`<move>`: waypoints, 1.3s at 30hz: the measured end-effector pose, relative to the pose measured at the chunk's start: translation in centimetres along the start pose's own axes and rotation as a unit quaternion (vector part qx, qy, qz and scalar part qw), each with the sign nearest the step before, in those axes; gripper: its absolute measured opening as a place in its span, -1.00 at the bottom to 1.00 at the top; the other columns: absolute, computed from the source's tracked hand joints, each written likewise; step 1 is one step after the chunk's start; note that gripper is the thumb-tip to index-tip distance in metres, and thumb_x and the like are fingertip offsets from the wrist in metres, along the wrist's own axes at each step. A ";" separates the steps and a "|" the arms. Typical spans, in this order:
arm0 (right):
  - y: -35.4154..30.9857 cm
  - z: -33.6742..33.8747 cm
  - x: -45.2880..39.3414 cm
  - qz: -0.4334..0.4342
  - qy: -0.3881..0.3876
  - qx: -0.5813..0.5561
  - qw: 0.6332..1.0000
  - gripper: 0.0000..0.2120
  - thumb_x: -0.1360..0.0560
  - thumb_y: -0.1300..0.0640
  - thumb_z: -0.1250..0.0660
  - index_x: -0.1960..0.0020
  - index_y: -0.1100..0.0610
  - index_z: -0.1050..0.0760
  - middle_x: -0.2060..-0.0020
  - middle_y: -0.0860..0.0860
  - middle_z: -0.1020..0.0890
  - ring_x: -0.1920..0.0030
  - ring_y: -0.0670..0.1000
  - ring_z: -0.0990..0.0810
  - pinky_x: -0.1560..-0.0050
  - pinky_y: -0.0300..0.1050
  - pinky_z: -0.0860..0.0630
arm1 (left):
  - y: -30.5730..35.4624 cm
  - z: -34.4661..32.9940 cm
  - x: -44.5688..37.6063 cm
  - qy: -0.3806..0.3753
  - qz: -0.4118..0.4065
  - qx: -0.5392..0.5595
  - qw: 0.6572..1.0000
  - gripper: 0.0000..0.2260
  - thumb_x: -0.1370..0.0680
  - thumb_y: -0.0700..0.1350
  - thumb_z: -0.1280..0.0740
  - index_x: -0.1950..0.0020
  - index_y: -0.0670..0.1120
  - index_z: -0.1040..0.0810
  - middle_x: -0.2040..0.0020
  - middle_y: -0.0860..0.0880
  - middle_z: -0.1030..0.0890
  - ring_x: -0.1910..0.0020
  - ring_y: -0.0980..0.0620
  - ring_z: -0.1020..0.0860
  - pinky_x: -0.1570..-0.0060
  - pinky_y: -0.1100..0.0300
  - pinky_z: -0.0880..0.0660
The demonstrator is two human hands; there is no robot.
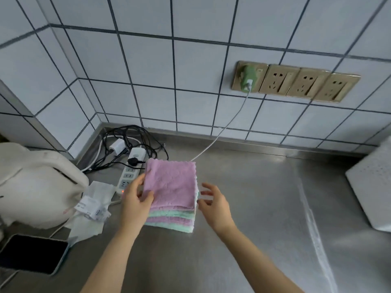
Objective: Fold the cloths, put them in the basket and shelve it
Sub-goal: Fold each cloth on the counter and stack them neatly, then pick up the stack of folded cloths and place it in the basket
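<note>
Hands work a stack of folded pink and mint-green fluffy microfibre cloths (pixel 172 199) lying on a brushed stainless steel counter (pixel 264 208), nearer its back left corner than its right edge. The left hand (pixel 135 199) pinches the top pink folded cloth (pixel 170 182) at its left edge, thumb on top and fingers beneath. The right hand (pixel 213 203) hovers just beside the stack's right side, fingers loosely spread and holding nothing. Behind the stack lie a white power strip (pixel 130 172) and tangled black cables (pixel 131 136). No basket is clearly identifiable. The cloths look light, soft and floppy, likely to slump or slide apart, so the stack is probably best lifted with both hands clamping opposite sides, fingers underneath.
</note>
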State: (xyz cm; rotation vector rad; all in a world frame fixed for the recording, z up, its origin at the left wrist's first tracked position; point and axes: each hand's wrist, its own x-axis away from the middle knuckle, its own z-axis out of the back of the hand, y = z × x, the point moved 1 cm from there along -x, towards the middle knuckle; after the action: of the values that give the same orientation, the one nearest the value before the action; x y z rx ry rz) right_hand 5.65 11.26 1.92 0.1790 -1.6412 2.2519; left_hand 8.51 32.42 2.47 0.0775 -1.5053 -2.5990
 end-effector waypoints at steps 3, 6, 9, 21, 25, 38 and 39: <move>0.9 3.2 1.7 -0.022 0.009 0.001 1.000 -0.65 -0.51 0.24 -0.28 -0.27 0.03 -0.45 -0.05 -0.07 -0.60 0.01 -0.07 -0.62 0.20 -0.32 -0.56 | 1.2 1.2 0.0 0.035 -0.030 -0.079 0.996 -0.55 -0.49 -0.26 -0.39 -0.36 -0.09 -0.42 -0.20 -0.08 -0.51 -0.07 -0.01 -0.52 0.02 0.14 -0.45; 2.0 7.1 3.1 -0.030 0.045 -0.009 0.998 -0.73 -0.52 0.25 -0.28 -0.20 0.06 -0.52 -0.02 -0.03 -0.64 -0.04 -0.01 -0.63 0.00 -0.06 -0.61 | 3.3 0.9 0.8 0.069 -0.057 -0.079 0.993 -0.58 -0.47 -0.30 -0.38 -0.30 -0.05 -0.45 -0.13 -0.03 -0.56 -0.03 0.02 -0.52 0.02 0.15 -0.47; 2.6 11.2 4.4 -0.032 0.094 -0.025 0.995 -0.78 -0.53 0.24 -0.28 -0.13 0.05 -0.56 0.04 0.00 -0.67 -0.02 0.00 -0.64 -0.10 0.10 -0.57 | 6.7 -2.1 2.4 0.050 -0.072 -0.005 0.996 -0.67 -0.50 -0.31 -0.36 -0.23 -0.07 -0.50 -0.01 -0.02 -0.58 0.05 0.01 -0.55 0.14 0.39 -0.48; 3.9 34.6 9.0 0.017 0.230 0.044 0.972 -0.80 -0.55 0.18 -0.26 -0.02 -0.12 -0.52 0.14 -0.15 -0.67 0.08 -0.22 -0.62 0.10 -0.33 -0.47 | 19.9 -23.6 10.7 -0.098 -0.079 0.085 0.988 -0.78 -0.53 -0.17 -0.34 0.09 0.19 -0.53 0.28 0.17 -0.65 0.18 0.25 -0.58 0.26 0.48 -0.39; 3.0 46.7 6.8 0.028 0.330 0.103 0.938 -0.84 -0.53 0.21 -0.25 -0.01 -0.02 -0.53 0.21 -0.18 -0.66 0.11 -0.06 -0.61 0.03 -0.13 -0.49 | 26.1 -32.4 12.4 -0.156 -0.087 0.116 0.977 -0.79 -0.54 -0.18 -0.31 0.10 0.17 -0.54 0.28 0.22 -0.64 0.22 0.22 -0.58 0.23 0.35 -0.45; 11.9 75.3 -0.6 -0.095 0.371 0.376 0.844 -0.85 -0.57 0.21 -0.16 0.09 0.26 -0.44 0.11 0.21 -0.61 0.06 0.19 -0.57 0.13 -0.11 -0.40 | 39.4 -52.0 12.1 -0.297 0.042 0.116 0.947 -0.85 -0.49 -0.08 -0.39 0.06 0.06 -0.43 0.10 -0.01 -0.59 0.09 -0.03 -0.61 -0.02 -0.03 -0.58; 13.0 76.2 -0.8 -0.088 0.361 0.404 0.836 -0.83 -0.57 0.21 -0.16 0.07 0.29 -0.47 0.12 0.21 -0.60 0.09 0.18 -0.57 0.13 -0.08 -0.47 | 39.6 -52.7 11.8 -0.295 0.056 0.118 0.947 -0.87 -0.49 -0.10 -0.40 0.12 0.04 -0.45 0.16 -0.02 -0.60 0.17 -0.02 -0.62 0.05 0.01 -0.60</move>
State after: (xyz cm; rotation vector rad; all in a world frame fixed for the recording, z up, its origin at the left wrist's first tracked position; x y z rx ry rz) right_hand -5.85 -64.17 14.52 -0.2841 -0.2397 2.2912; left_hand 6.43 -34.00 10.81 -0.8051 -1.9193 -2.4512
